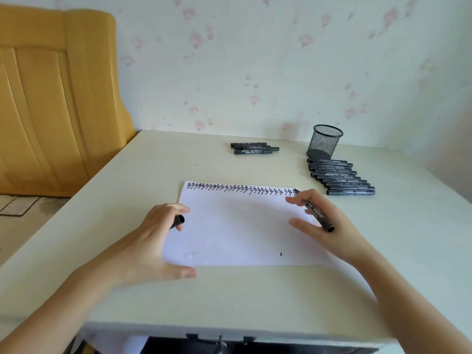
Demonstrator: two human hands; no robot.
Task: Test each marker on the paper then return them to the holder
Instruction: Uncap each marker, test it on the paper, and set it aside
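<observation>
Leftmost, a yellow wooden headboard (51,98) stands against the floral wallpaper (255,60), beside the pale table (127,187).

Left hand (153,241): rests at the left edge of the paper (237,231), fingers curled round a black marker cap (178,221), thumb stretched out along the paper's near edge.

Paper: white sheet lying flat at the table's middle, long side toward the person. One row of black zigzag test marks (240,189) runs along its far edge from the left corner to the right corner. One small black mark (281,254) sits alone near the near edge.

Small group of markers (254,148): black, capped, lying side by side on the table beyond the paper, well apart from it.

Right hand (329,226): grips an uncapped black marker (315,212), tip touching the paper's far right corner at the end of the zigzag row, barrel slanting back toward the person.

Holder (324,141): black mesh cup, upright near the wall, right of the small group; no markers show inside.

Large row of markers (342,177): black, capped, laid parallel just in front of the holder, stepping rightward toward the near side, right of the paper.
</observation>
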